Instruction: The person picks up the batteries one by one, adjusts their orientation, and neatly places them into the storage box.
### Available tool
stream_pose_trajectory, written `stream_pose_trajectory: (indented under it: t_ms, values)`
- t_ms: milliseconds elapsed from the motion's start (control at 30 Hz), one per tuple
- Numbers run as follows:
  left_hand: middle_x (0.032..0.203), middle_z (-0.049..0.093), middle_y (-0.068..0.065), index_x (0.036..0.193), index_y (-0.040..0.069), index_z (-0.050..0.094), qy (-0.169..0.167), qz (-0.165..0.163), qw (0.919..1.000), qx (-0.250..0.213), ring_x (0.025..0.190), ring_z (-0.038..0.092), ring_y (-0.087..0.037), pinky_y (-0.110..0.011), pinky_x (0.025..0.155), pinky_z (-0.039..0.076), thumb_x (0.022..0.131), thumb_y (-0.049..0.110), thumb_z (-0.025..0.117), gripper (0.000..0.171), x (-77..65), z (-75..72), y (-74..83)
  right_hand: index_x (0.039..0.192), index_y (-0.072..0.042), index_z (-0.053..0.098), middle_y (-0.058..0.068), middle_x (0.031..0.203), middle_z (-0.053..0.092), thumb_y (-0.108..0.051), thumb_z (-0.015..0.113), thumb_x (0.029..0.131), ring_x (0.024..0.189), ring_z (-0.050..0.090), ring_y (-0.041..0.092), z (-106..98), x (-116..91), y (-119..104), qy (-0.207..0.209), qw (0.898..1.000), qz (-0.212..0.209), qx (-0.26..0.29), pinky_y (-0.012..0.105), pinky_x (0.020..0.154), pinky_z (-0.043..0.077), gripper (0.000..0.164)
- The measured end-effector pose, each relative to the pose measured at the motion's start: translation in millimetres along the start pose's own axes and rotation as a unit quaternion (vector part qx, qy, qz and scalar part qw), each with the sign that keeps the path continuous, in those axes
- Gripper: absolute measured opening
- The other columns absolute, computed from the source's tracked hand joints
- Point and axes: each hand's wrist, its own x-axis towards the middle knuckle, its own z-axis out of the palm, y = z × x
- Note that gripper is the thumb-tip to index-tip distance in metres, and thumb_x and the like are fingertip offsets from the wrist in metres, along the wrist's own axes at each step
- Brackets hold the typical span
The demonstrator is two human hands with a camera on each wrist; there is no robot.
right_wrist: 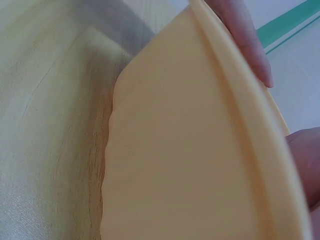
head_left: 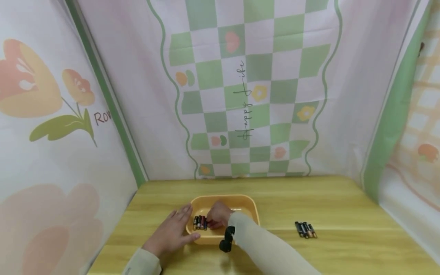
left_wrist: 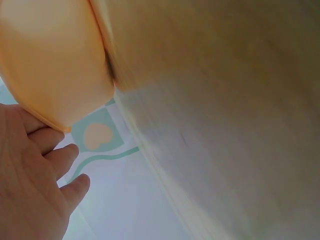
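Note:
A yellow-orange plastic basin (head_left: 240,240) stands on the wooden table. Inside it, by the left wall, several small batteries (head_left: 200,222) lie side by side in a row. My right hand (head_left: 220,214) reaches down into the basin, its bent fingers pinching a battery at the right end of that row; the fingers hide most of it. At the basin's left side, my left hand (head_left: 173,231) rests on the rim with extended fingers. The left wrist view has the left hand's fingers (left_wrist: 62,160) along the basin's edge. In the right wrist view, the basin wall (right_wrist: 170,140) covers much of the right hand (right_wrist: 306,162).
To the right of the basin, another group of several batteries (head_left: 306,230) lies close together on the wooden table (head_left: 337,206). A black device (head_left: 227,240) is strapped to the right wrist. Printed curtains (head_left: 240,95) hang behind the table and at both sides.

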Motion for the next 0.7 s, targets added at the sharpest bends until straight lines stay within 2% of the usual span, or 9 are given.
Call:
stream_pose_trajectory:
  t_ms: [267, 433, 700]
  values:
    - [0.158, 0.021, -0.015, 0.152, 0.000, 0.025, -0.007, -0.007, 0.9999, 0.002, 0.144, 0.021, -0.030, -0.056, 0.113, 0.020, 0.093, 0.066, 0.044, 0.090, 2.6, -0.2, -1.6, 0.081, 0.009, 0.060, 0.023, 0.074, 0.066, 0.014, 0.059, 0.079, 0.060, 0.065, 0.028, -2, 4, 1, -0.014, 1.000, -0.007, 0.000, 0.041, 0.060, 0.059, 0.006]
    - [0.158, 0.021, -0.016, 0.151, -0.001, 0.026, 0.005, 0.001, 1.0000, 0.006, 0.144, 0.022, -0.032, -0.056, 0.113, 0.021, 0.093, 0.064, 0.047, 0.090, 2.6, 2.7, -2.5, 0.080, 0.005, 0.059, 0.023, 0.077, 0.067, 0.011, 0.061, 0.079, 0.064, 0.067, 0.030, -13, 5, 6, -0.042, 0.999, -0.025, -0.014, 0.041, 0.061, 0.059, 0.006]
    - [0.157, 0.023, -0.017, 0.151, -0.002, 0.026, 0.013, 0.006, 0.9998, 0.013, 0.143, 0.022, -0.032, -0.056, 0.113, 0.021, 0.093, 0.064, 0.047, 0.091, 1.8, 4.9, -3.4, 0.085, 0.006, 0.062, 0.023, 0.082, 0.067, 0.007, 0.060, 0.085, 0.070, 0.067, 0.032, -30, -3, 9, -0.082, 0.995, -0.042, -0.032, 0.043, 0.063, 0.058, 0.003]
